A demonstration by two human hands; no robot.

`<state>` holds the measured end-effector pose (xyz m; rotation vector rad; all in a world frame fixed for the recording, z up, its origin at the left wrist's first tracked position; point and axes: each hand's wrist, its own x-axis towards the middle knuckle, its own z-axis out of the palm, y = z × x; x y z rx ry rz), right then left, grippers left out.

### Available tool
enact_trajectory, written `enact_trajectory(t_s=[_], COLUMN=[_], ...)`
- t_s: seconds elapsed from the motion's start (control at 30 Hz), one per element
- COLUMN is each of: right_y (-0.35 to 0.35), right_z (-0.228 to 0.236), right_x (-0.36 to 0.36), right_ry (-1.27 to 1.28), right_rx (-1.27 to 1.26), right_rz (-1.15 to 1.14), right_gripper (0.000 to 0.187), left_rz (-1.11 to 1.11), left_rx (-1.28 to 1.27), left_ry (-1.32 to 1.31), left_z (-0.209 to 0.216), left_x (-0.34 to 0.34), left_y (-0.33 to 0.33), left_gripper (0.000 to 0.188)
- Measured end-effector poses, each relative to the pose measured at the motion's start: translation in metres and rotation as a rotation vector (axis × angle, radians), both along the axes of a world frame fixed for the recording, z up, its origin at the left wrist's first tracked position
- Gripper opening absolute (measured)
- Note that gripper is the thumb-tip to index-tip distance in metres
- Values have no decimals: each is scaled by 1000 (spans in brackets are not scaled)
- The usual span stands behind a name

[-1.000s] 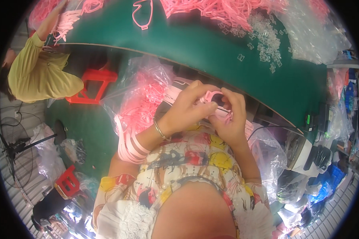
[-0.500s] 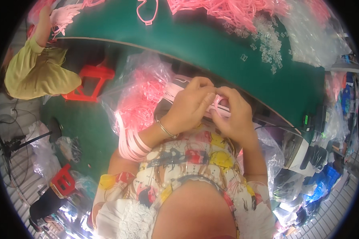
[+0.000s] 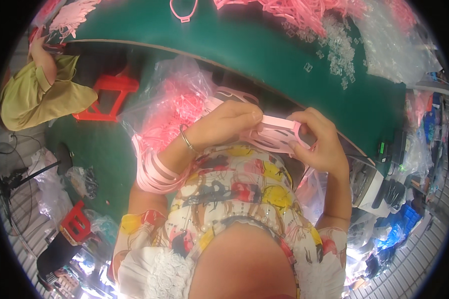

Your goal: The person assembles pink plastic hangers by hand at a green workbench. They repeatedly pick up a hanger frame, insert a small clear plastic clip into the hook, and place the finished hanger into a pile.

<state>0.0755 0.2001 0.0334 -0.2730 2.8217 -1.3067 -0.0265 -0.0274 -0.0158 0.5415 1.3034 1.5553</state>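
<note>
A flat pale pink plastic strap (image 3: pixel 278 122) is stretched between my two hands, in front of my body by the table edge. My left hand (image 3: pixel 229 122) pinches its left part between thumb and fingers. At its other end my right hand (image 3: pixel 320 142) grips the strap near a pink loop, thumb below and fingers above. More pink bands (image 3: pixel 269 141) hang just beneath. Several pink loops (image 3: pixel 157 172) are strung over my left forearm, below a metal bracelet (image 3: pixel 185 138). A clear plastic bag (image 3: pixel 167 74) of pink straps sits next to my left hand.
Across the green table (image 3: pixel 224 45) lie a pile of pink straps (image 3: pixel 297 15), scattered clear clips (image 3: pixel 340 52), one pink loop (image 3: pixel 184 19) and a plastic bag (image 3: pixel 391 47). At left, a person in a yellow-green top (image 3: pixel 40 97) is beside a red stool (image 3: pixel 117 99).
My hands have drawn apart, the right one moving to the right and the left one leftward. The pink strap now shows as a straight length between them.
</note>
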Motion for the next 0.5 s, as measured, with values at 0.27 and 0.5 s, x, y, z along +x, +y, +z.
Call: enact_trajectory(t_s=[0.27, 0.5], right_y=[7, 8], right_z=[-25, -25], right_x=[4, 8], right_ry=[-218, -578], right_rx=[-222, -693], right_rz=[-49, -163], right_gripper=[20, 9], left_rz=[-77, -48], left_rx=[-37, 14], left_ry=[218, 542], left_z=[1, 3], left_x=[1, 1], left_y=[7, 12], left_gripper=[24, 21])
